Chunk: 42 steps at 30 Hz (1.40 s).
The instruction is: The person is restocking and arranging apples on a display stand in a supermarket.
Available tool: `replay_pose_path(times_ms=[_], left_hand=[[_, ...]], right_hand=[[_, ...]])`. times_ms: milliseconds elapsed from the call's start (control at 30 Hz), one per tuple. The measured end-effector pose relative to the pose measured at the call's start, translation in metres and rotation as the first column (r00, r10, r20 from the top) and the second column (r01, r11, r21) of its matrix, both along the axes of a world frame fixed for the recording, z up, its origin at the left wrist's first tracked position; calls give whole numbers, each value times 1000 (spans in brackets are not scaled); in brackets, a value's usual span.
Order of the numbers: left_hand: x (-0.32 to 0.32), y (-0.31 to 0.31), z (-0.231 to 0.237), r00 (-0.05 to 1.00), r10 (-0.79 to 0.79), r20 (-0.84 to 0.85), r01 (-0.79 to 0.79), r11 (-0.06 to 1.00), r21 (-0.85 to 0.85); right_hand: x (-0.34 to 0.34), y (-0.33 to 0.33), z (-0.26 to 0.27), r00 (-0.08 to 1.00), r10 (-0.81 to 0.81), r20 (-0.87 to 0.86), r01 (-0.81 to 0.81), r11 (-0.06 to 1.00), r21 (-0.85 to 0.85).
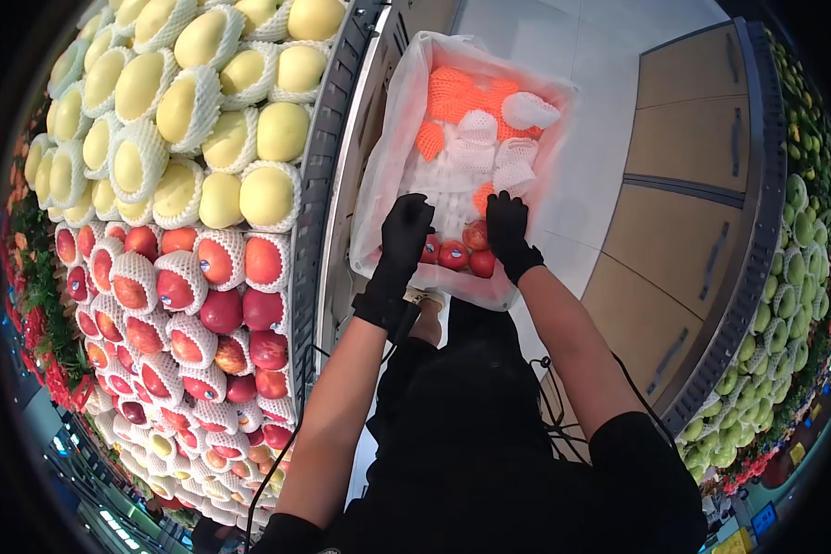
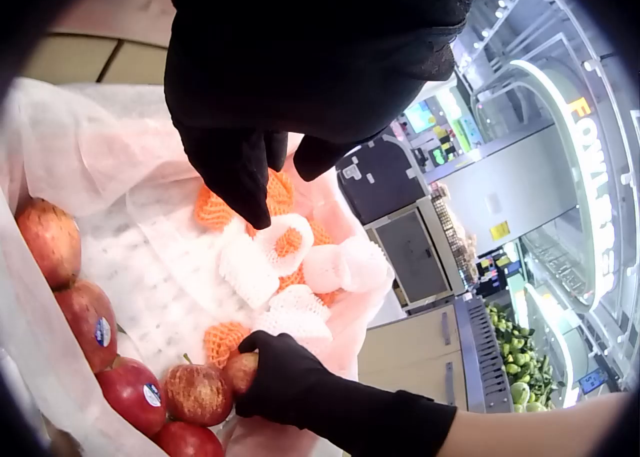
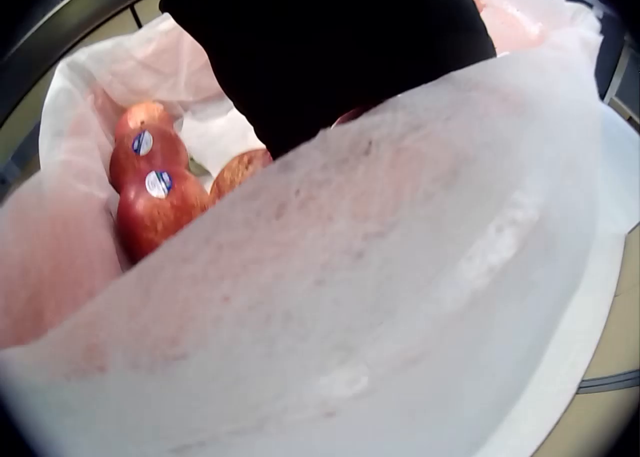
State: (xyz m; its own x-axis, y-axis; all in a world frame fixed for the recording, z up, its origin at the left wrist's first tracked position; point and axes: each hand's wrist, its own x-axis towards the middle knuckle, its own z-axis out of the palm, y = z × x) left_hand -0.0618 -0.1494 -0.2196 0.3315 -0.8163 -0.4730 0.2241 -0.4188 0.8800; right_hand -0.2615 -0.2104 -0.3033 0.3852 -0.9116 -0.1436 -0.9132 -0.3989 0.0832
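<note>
Both hands wear black gloves. In the head view, my right hand (image 1: 508,226) is low inside the right side of a crate (image 1: 379,157) lined with white film. Its fingers curl round a red apple (image 2: 241,371), seen in the left wrist view. Close by, several more red apples (image 1: 453,254) with blue-and-white stickers line the crate's near end. My left hand (image 1: 406,233) hovers over the crate's left side, fingers loosely bent and holding nothing. Orange foam nets (image 1: 452,92) and white foam nets (image 1: 476,127) lie loose at the far end.
At left, a sloped display holds yellow-green fruit (image 1: 283,131) and red apples (image 1: 222,311) in foam nets. Its grey metal edge (image 1: 328,102) runs beside the crate. Cabinets (image 1: 679,138) stand at right beneath green fruit (image 1: 797,231). A dark cable (image 1: 282,452) hangs near the left arm.
</note>
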Motion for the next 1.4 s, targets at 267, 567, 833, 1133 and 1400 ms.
replay_pose_path(times_ms=[267, 567, 833, 1133, 1400], left_hand=[[-12, -84, -85, 767, -433, 474, 424, 896, 131], [-31, -114, -115, 426, -622, 657, 511, 765, 392], [-13, -85, -64, 562, -453, 692, 340, 889, 306], [-1, -68, -57, 597, -406, 691, 395, 899, 188], [8, -71, -54, 648, -416, 638, 457, 883, 111]], right_hand=[[-19, -10, 48, 801, -318, 507, 151, 927, 343], [-31, -22, 92, 364, -744, 561, 49, 616, 786], [-28, -27, 104, 317, -744, 588, 31, 628, 778], [16, -46, 98, 139, -771, 622, -219, 588, 779], [33, -47, 89, 133, -812, 568, -282, 518, 808]])
